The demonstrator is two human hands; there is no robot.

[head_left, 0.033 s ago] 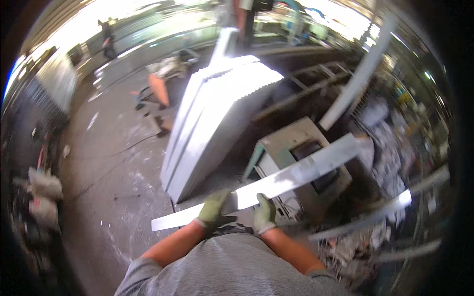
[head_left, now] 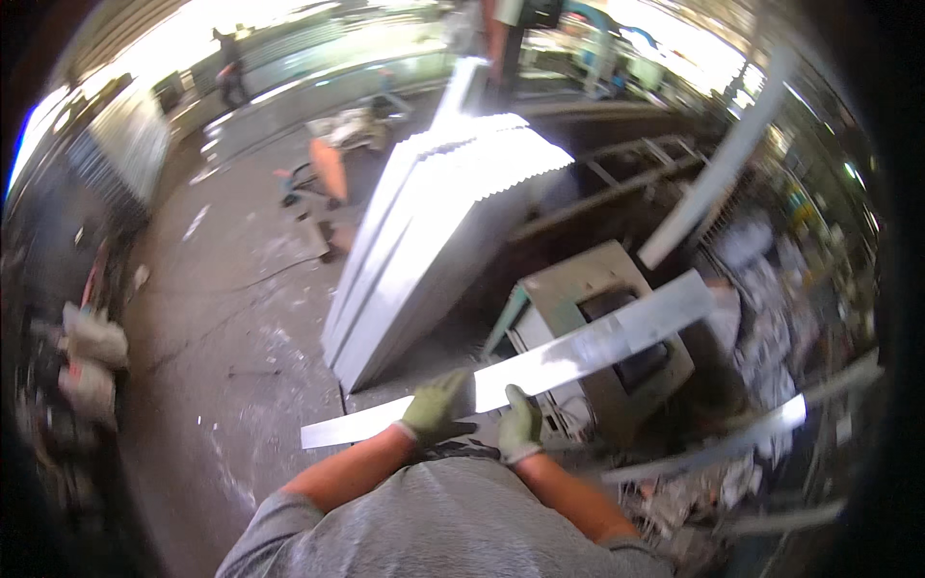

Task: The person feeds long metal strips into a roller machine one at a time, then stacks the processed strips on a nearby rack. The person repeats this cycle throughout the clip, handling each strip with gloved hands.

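Observation:
A long, flat, shiny metal strip lies slantwise across the front of my body, its right end farther from me than its left. My left hand, in a pale green glove, is closed on it left of the middle, fingers over its face and thumb by the near edge. Close by on the right, my gloved right hand grips the near edge with the thumb on top; its other fingers are hidden below. Past the strip stands a tall stack of bright panels with zigzag ends. The strip partly covers a boxy cabinet.
Crumpled scrap fills the right side, with a long metal bar in front. A pale post leans behind the cabinet. An orange cart-like object stands beyond the stack. Sacks sit at left; another person is far off.
The surroundings appear slightly farther right in the picture, and the strip and both hands have shifted a little right too. Both hands keep their hold on the strip.

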